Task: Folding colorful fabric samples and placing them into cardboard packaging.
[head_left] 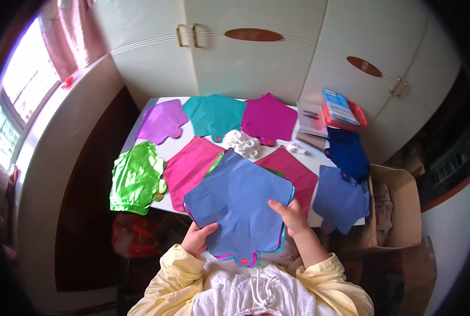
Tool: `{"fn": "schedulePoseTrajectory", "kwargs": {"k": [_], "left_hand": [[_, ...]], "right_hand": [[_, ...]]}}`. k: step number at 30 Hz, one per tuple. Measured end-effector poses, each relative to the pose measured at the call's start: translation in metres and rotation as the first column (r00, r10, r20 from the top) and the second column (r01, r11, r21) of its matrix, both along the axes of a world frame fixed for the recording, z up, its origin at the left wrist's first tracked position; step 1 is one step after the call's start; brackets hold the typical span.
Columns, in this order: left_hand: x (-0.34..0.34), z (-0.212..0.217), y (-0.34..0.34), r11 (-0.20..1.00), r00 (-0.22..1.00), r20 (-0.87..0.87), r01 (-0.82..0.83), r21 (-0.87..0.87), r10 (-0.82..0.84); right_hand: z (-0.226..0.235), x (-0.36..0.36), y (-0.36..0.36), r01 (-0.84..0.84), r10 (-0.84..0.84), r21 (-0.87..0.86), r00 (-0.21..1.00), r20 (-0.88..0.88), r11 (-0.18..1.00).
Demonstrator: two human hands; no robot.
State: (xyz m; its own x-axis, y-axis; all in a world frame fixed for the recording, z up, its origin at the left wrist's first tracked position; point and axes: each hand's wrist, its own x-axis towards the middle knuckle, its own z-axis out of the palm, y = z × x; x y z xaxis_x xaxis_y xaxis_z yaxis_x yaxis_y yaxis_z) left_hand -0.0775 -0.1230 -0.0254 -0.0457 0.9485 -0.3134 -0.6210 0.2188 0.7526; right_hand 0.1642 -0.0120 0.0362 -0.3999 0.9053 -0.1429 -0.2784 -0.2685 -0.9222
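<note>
A stack of flat, uninflated foil balloons is held up in front of my chest. The top one is matte blue, five-cornered, with a small tab and red dot at its near end. Edges of magenta, teal and green show beneath it. My left hand grips the stack's lower left side, thumb on top and fingers underneath. On the right edge, my right hand pinches it the same way, its thumb lying on the blue face. The hidden fingers of both hands are under the stack.
A white table carries more flat balloons: purple, teal, magenta, shiny green, pink and blue. White ribbon rolls lie mid-table. A red basket stands back right; a cardboard box adjoins the right side.
</note>
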Motion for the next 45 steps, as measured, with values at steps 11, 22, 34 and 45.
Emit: {"fn": "schedulePoseTrajectory", "kwargs": {"k": [11, 22, 34, 45], "left_hand": [[0.073, -0.003, 0.128, 0.965, 0.898, -0.431, 0.189, 0.181, -0.095], [0.047, 0.022, 0.054, 0.944, 0.450, -0.883, 0.330, 0.026, -0.133], [0.119, -0.058, 0.048, 0.837, 0.755, 0.551, 0.519, -0.174, -0.355], [0.123, -0.039, 0.044, 0.707, 0.762, 0.619, 0.545, -0.452, -0.192]], "right_hand": [[-0.053, 0.096, 0.074, 0.198, -0.453, 0.507, 0.770, 0.449, 0.839], [-0.017, 0.109, 0.096, -0.383, -0.465, 0.581, 0.357, 0.810, 0.719], [-0.050, 0.090, 0.137, -0.572, -0.273, 0.400, 0.298, 0.915, 0.717], [-0.031, 0.098, 0.108, -0.650, -0.114, 0.324, 0.345, 0.932, 0.688]]}}
